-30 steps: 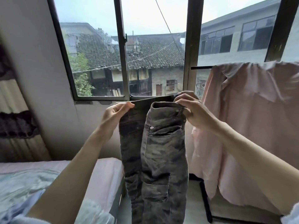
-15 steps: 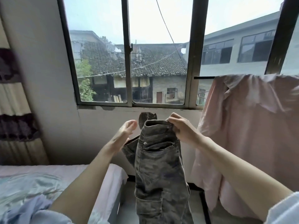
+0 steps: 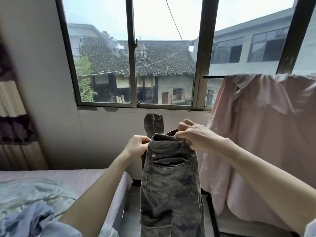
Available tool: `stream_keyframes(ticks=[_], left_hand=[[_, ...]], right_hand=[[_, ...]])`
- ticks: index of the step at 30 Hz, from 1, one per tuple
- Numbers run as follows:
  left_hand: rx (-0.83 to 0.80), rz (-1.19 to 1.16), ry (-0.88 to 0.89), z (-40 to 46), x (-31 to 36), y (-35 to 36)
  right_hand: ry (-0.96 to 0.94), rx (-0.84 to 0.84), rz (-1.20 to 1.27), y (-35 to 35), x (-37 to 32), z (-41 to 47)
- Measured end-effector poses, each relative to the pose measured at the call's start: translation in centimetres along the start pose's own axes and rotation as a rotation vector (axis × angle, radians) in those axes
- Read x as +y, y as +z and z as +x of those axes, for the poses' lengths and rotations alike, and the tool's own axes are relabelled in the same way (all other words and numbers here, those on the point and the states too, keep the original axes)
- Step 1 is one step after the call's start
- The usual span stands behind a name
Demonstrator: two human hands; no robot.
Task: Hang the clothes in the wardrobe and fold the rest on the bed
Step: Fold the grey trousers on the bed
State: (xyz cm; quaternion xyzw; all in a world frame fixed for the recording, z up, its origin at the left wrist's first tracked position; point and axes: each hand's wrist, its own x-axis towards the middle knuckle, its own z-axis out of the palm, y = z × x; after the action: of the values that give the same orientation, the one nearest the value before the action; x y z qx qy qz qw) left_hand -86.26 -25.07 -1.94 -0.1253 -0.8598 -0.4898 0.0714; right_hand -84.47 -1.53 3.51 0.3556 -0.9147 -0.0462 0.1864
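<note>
The right hand [image 3: 195,137] pinched the waistband of the trousers [image 3: 171,185] at its right side, fingers curled down over the edge. The left hand [image 3: 137,146] gripped the same waistband at the left corner, thumb and fingers closed on the cloth. Between them the trousers hung down in front of the person, doubled lengthwise so one back pocket faced the camera, legs dropping out of sight below. They hung above the gap between the bed [image 3: 89,177], to the left, and a rack to the right where a pink shirt [image 3: 265,134] was draped over a rail [image 3: 213,76]. A pale blue garment [image 3: 25,218] lay crumpled on the bed.

This looked like the folding step: the trousers were lined up leg on leg at the waist. The next move would likely call for carrying them left and laying them flat on the bed, keeping both grips level so the halves stay matched.
</note>
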Motion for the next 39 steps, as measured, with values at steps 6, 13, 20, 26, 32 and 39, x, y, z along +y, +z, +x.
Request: stream_keyframes(ticks=[6, 13, 20, 26, 32, 39], left_hand=[[-0.015, -0.136, 0.077, -0.4, 3.0, -0.3], [-0.136, -0.164, 0.136, -2.0, 4.9, -1.3], [-0.235, -0.19, 0.135, -3.2, 3.8, -3.5], [-0.153, -0.103, 0.09, -4.4, 3.2, -5.9], [-0.045, 0.986, 0.015, -5.6, 4.0, -4.8], [0.272, 0.796, 0.152, -4.7, 3.5, -0.4]], right_hand=[[0.005, -0.045, -0.101, 0.2, -0.7, -0.3], [0.099, 0.114, -0.108, 1.3, -2.2, 0.8], [-0.08, 0.026, 0.188, 1.3, -3.2, 2.8], [-0.068, 0.208, 0.083, 2.0, -5.1, 4.3], [-0.105, 0.342, -0.016, 3.1, -6.9, 5.4], [0.053, 0.518, 0.163, 4.9, -4.3, 4.4]])
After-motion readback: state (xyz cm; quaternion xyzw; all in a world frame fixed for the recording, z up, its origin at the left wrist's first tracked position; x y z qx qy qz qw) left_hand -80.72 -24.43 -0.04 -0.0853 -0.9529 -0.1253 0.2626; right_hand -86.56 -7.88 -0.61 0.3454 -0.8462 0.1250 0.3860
